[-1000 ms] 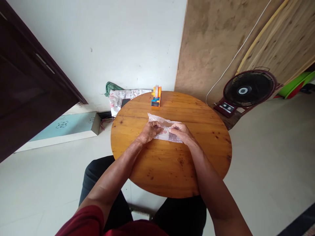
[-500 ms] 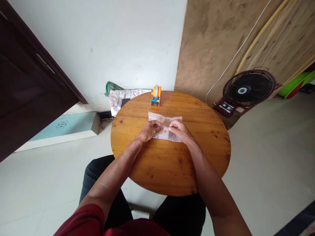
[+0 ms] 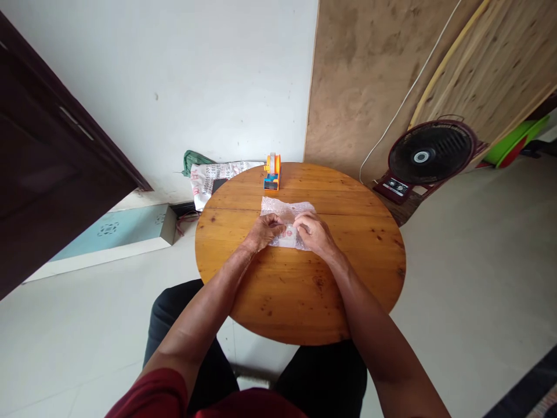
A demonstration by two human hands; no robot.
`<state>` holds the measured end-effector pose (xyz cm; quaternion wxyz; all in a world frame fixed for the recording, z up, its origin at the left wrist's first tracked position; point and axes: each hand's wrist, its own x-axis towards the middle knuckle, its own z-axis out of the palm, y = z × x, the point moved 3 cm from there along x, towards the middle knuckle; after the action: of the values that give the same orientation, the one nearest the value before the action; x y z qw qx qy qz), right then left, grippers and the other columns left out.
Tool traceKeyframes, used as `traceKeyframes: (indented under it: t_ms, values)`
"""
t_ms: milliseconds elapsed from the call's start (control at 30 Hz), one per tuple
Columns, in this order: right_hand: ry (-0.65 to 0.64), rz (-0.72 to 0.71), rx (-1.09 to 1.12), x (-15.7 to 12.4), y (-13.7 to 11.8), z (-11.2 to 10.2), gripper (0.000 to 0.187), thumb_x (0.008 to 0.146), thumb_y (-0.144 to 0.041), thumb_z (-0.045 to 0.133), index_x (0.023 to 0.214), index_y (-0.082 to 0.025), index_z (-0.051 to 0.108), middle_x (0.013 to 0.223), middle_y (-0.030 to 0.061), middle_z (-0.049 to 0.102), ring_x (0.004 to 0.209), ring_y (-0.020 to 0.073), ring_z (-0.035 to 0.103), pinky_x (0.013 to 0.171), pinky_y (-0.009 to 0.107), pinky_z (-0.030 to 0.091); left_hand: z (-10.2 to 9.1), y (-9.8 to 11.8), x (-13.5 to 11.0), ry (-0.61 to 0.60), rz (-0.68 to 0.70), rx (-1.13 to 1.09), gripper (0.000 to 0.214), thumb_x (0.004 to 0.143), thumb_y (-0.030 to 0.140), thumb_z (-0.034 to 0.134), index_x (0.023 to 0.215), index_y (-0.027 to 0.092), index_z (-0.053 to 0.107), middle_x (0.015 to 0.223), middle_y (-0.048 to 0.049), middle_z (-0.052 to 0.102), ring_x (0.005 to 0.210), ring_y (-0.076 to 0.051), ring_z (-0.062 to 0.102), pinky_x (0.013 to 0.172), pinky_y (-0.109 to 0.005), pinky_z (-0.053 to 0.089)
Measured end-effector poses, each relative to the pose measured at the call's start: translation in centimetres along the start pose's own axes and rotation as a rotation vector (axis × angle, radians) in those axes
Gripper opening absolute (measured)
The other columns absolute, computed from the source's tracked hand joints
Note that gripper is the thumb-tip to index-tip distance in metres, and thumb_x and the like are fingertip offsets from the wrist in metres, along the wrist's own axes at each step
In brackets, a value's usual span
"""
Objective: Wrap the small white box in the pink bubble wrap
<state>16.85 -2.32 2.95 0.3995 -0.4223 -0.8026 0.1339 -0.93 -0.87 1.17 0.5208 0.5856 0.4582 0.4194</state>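
White wall (image 3: 235,75) and brown plywood panel (image 3: 352,69) side by side behind a round wooden table (image 3: 282,296), seen from above in a room with a pale tiled floor (image 3: 461,273). Just past the middle of the table, toward its far edge, a sheet of clear bubble wrap (image 3: 276,206), lying on the wood beneath two bare hands. On the same spot of the table, between the hands, a small pale patch with red print (image 3: 289,234); impossible to tell whether on top of the wrap or showing through it.

Left of the table's middle, the left hand (image 3: 260,233), pinching the wrap between thumb and bent fingers. Right of the table's middle, the right hand (image 3: 317,235), fingers curled in against the wrap; cannot tell whether gripping or only pressing.

Near the table's far edge, apart from both hands, an orange and blue tape dispenser (image 3: 272,174). Beyond the table's far left edge, a printed white sack (image 3: 226,168) and a green bag (image 3: 196,158). Farther left of the table, a long pale blue box (image 3: 113,229) and a dark door (image 3: 47,151). Right of the table, a dark red fan (image 3: 430,154) with a round black grille. At the table's near edge, black trousers (image 3: 174,299) and a dark red sleeve (image 3: 152,395).
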Motion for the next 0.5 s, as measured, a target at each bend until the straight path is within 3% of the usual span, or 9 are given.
traceKeyframes:
  t_ms: [100,233,333,500]
  values:
    - [0.008,-0.106,-0.056,0.1,-1.6,-0.6,0.022,0.077,-0.008,0.047,0.078,-0.023,0.064,0.095,0.0063,0.065,0.100,0.0227,0.057,0.092,0.037,0.045,0.0,0.1,0.0,0.008,0.018,0.019,0.031,0.061,0.040,0.076,0.068,0.015,0.058,0.061,0.0029,0.055,0.055,-0.007,0.043,0.052,-0.020,0.031]
    - [-0.093,-0.137,-0.119,0.0,-2.9,-0.6,0.016,0.082,-0.016,0.055,0.086,-0.024,0.069,0.102,0.0061,0.067,0.102,0.0250,0.055,0.097,0.042,0.041,0.0,0.2,0.0,0.007,0.006,0.003,0.031,0.061,0.039,0.076,0.069,0.015,0.058,0.061,0.0033,0.055,0.055,-0.007,0.043,0.052,-0.020,0.032]
    - [-0.177,-0.148,-0.152,-0.1,-3.1,-0.2,0.013,0.081,-0.025,0.064,0.091,-0.024,0.071,0.103,0.0058,0.069,0.099,0.0253,0.056,0.097,0.043,0.040,0.1,0.1,0.1,-0.004,-0.007,-0.040,0.031,0.061,0.038,0.076,0.071,0.015,0.058,0.062,0.0032,0.056,0.054,-0.007,0.044,0.051,-0.020,0.033]
    - [-0.261,-0.139,-0.165,-0.1,-2.6,0.4,0.022,0.072,-0.030,0.076,0.092,-0.024,0.070,0.104,0.0054,0.069,0.102,0.0263,0.059,0.099,0.043,0.039,0.2,-0.6,0.4,-0.001,-0.020,-0.093,0.032,0.063,0.037,0.077,0.075,0.015,0.058,0.063,0.0019,0.060,0.053,-0.008,0.049,0.050,-0.020,0.034]
